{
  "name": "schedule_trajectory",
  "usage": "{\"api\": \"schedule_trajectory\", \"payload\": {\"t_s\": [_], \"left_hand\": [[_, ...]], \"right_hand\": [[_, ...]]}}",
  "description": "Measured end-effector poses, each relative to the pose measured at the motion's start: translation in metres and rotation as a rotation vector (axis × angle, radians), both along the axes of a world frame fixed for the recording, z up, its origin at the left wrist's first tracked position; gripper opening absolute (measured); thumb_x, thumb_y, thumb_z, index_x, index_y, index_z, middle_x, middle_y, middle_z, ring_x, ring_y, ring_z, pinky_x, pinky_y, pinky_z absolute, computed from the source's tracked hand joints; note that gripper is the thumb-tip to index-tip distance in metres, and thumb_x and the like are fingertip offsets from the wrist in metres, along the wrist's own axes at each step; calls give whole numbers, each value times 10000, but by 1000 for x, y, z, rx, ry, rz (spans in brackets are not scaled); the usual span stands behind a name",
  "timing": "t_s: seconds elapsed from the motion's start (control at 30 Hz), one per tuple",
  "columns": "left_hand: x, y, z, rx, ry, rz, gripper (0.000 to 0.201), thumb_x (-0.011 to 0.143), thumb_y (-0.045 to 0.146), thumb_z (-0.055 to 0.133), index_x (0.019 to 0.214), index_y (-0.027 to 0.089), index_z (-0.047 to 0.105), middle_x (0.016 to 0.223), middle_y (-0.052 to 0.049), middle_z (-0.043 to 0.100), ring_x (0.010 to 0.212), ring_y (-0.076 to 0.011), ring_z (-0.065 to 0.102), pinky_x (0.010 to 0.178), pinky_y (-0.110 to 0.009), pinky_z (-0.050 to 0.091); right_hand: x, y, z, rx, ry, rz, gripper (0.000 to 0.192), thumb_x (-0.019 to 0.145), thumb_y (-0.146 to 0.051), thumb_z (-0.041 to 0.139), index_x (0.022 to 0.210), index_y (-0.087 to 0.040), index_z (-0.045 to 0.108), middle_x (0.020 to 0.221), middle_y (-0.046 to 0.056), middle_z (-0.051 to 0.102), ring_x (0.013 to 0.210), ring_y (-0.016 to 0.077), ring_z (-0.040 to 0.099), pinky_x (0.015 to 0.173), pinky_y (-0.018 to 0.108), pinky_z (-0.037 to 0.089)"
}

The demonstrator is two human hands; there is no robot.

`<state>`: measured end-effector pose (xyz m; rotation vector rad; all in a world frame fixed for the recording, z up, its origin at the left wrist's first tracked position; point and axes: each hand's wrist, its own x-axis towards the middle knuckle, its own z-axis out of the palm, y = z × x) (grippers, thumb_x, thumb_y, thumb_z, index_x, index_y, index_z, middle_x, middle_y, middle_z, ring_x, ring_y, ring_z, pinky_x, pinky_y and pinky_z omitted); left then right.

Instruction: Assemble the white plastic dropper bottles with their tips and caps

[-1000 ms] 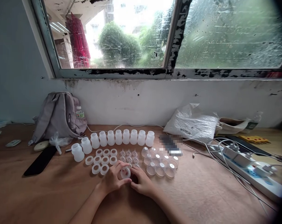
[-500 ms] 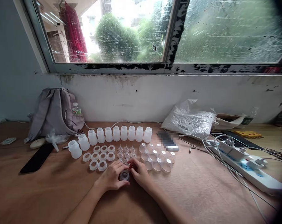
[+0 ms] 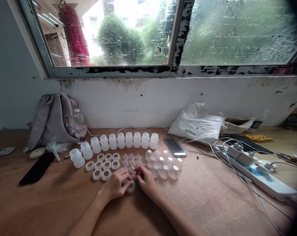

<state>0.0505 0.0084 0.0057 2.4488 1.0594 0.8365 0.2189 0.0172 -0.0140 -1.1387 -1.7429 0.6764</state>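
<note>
My left hand [image 3: 117, 184] is closed at a translucent bottle collar ring [image 3: 131, 187] on the table, its thumb lying across the ring's upper left edge. Part of the ring is hidden by that hand. Close by on the right, my right hand [image 3: 146, 179] has its index finger and thumb apart, with nothing visible between them. Its fingertips are beside the clear silicone nipples [image 3: 131, 163], which stand in short rows. More frosted collar rings [image 3: 106, 165] lie in rows to the left. Clear domed caps [image 3: 164, 171] are grouped beyond my right hand.
Frosted bottles [image 3: 121, 141] stand in a curved row at the back. A black phone [image 3: 36, 168] and a grey backpack [image 3: 52, 119] are on the left. To the right are a silvery plastic bag [image 3: 196, 123] and a white power strip [image 3: 276, 186] with loose cables.
My left thumb has moved up and inward onto the ring, and the fingers have curled closer. My right hand has barely moved. The whole view has shifted slightly.
</note>
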Motion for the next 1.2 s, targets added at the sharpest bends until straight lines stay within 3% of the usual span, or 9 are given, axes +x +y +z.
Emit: {"api": "schedule_trajectory", "payload": {"t_s": [0.2, 0.3, 0.4, 0.5, 0.73, 1.2], "left_hand": [[9, 8, -10, -356, -442, 178, 219, 815, 351, 447, 779, 158, 545, 688, -7, 549, 610, -117, 500, 568, -223, 400], [13, 8, -10, -500, -595, 158, 245, 801, 386, 464, 771, 150, 525, 674, 1, 529, 574, -103, 489, 531, -210, 402], [16, 4, -8, -549, -666, 168, 256, 824, 390, 422, 901, 158, 497, 630, 14, 529, 516, -94, 480, 498, -206, 399], [16, -2, -5, -478, -603, 159, 271, 843, 369, 386, 1006, 169, 471, 623, 7, 557, 532, -107, 517, 520, -215, 422], [14, -7, -10, -155, -278, 135, 235, 787, 256, 467, 1014, 197, 491, 751, -18, 609, 617, -118, 563, 576, -217, 450], [15, -11, -6, -100, -207, 112, 211, 777, 182, 442, 984, 202, 483, 731, -12, 639, 607, -128, 595, 533, -203, 443]], "right_hand": [[-3, -11, 13, 4, 54, 148, 288, 649, -39, 427, 875, -186, 528, 829, 19, 558, 656, 111, 514, 578, 210, 426], [-6, -13, 15, -6, 56, 112, 163, 723, -133, 465, 866, -185, 525, 813, 23, 555, 597, 102, 492, 536, 210, 417], [-6, -11, 12, -3, 42, 41, 74, 731, -165, 479, 797, -180, 507, 730, 8, 541, 562, 103, 468, 516, 214, 392], [-6, -10, 11, -3, 35, -21, 25, 726, -168, 475, 721, -185, 457, 650, -17, 501, 531, 100, 436, 507, 217, 365], [-6, -9, 11, -44, 35, -34, 83, 681, -154, 463, 674, -196, 392, 594, -47, 448, 519, 96, 400, 495, 206, 332], [-9, -7, 2, -12, 13, -23, 125, 662, -101, 416, 688, -206, 354, 610, -49, 429, 544, 101, 392, 510, 208, 314]]}}
